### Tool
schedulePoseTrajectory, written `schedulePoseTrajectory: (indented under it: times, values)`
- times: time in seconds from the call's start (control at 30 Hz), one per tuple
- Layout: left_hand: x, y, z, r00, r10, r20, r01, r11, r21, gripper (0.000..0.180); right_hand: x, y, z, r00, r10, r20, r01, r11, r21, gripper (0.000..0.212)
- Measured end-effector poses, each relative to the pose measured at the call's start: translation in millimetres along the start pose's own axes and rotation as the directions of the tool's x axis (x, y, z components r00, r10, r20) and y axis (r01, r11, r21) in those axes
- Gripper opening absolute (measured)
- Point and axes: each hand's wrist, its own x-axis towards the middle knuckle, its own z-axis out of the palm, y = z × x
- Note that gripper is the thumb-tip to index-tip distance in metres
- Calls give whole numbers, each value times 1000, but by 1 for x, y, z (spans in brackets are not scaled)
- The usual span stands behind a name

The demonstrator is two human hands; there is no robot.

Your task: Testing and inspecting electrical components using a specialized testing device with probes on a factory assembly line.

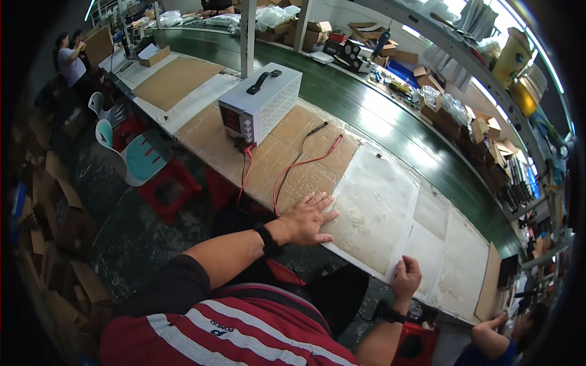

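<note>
A: Hands first. Left hand (308, 218) lies flat, palm down, on the near edge of the worktop (439, 213). Its fingers (322, 202) are spread apart and grip nothing. The forearm comes in from the lower left with a dark wristband (267, 240) at the wrist.

B: Right one?

A: Right hand (405, 276) is curled into a loose fist at the near edge, fingers together, resting on the corner of a pale sheet (372, 213). Cannot tell whether it pinches the sheet's edge or just sits on it. There's a dark band on that wrist too.

B: Sheet position, orientation?

A: It lies flat on the worktop between the two hands. Its long axis runs from the near edge away toward the green conveyor belt (366, 113). The left hand's fingertips touch its left near corner and the right hand is on its right near corner. More pale sheets (452, 256) lie just beside it to the right.

B: Anything else close?

A: Cardboard (305, 158) covers the worktop to the left of the sheet. A red lead (293, 168) and a black lead (308, 135) run across it from a white power supply (259, 100), which is well apart from the hands. Probe tips point toward the belt. Another person's arm (488, 332) shows at the lower right.
</note>
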Motion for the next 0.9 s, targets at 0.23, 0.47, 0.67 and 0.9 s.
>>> schedulePoseTrajectory:
  times: [0.23,0.47,0.67,0.9]
  values:
    - [0,-1,1,999,21,-43,-21,1000,-3,77,1,1,2,999,17,-32,-17,1000,-19,11]
    - [2,-2,-1,991,68,-116,-68,998,4,76,0,1,8,975,-139,-176,94,966,-239,9]
    - [1,-1,1,984,114,-136,-114,993,12,74,-3,-20,12,971,-153,-186,93,951,-295,14]
    - [-3,2,3,982,73,-172,-70,997,24,69,-3,-24,11,977,-132,-169,81,956,-282,15]
